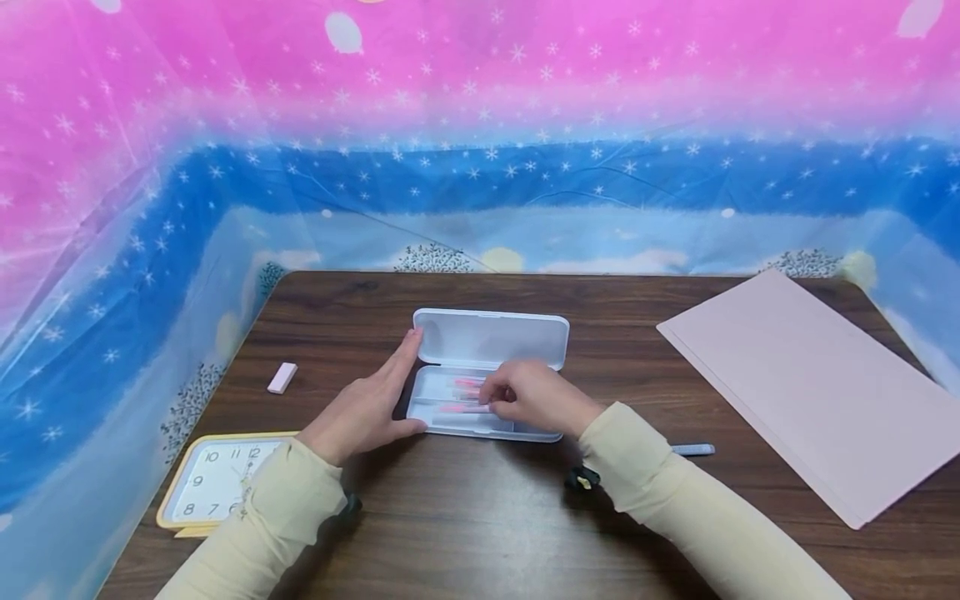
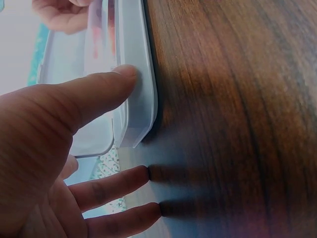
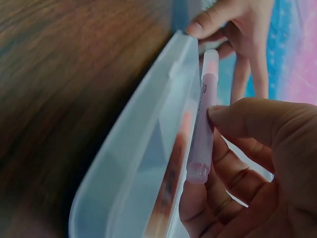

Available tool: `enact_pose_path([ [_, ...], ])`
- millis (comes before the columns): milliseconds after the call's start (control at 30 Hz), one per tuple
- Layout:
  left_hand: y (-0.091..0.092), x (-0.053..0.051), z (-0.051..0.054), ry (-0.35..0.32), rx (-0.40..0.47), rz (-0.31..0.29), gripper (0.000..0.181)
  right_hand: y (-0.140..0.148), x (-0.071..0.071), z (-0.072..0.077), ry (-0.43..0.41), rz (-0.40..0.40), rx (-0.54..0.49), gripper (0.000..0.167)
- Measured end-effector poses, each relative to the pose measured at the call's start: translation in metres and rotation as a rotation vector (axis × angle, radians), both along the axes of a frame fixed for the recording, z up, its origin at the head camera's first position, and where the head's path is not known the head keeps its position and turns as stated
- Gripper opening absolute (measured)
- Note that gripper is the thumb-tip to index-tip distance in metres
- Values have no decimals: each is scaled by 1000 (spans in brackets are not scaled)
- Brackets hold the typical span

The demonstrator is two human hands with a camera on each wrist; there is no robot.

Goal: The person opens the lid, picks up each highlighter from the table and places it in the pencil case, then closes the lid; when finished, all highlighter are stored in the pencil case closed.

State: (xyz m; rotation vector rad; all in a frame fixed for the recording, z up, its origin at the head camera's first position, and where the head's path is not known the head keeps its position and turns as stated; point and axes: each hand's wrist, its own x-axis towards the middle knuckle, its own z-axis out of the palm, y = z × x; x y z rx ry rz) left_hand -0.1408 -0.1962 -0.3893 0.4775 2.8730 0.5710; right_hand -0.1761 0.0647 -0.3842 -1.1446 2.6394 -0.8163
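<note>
An open white pencil case (image 1: 491,335) lies at the middle of the table, its lid raised at the back. Several pink-tipped pens (image 1: 468,383) lie inside. My right hand (image 1: 538,397) pinches a pale lilac marker (image 3: 202,129) between thumb and fingers, just over the case's front part. The marker's translucent cap points left. At the case's left end is my left hand (image 1: 367,410), fingers extended. Its thumb (image 2: 106,89) rests on the front wall, while the index finger reaches up beside the lid. The lower fingertips touch the table in the left wrist view.
A white eraser (image 1: 282,378) lies at the left. Nearer stands a yellow-framed clock (image 1: 197,481), partly behind the left sleeve. A pale pink folder (image 1: 817,392) covers the table's right side. A light-coloured pen (image 1: 696,449) shows past the right sleeve.
</note>
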Motion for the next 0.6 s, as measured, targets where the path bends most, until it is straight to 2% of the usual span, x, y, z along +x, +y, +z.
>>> enact_pose_path([
  [300, -1, 0, 0, 20, 1, -14, 120, -29, 7, -3, -23, -55, 86, 10],
  [600, -1, 1, -1, 28, 0, -10, 119, -40, 12, -6, -2, -60, 129, 11],
])
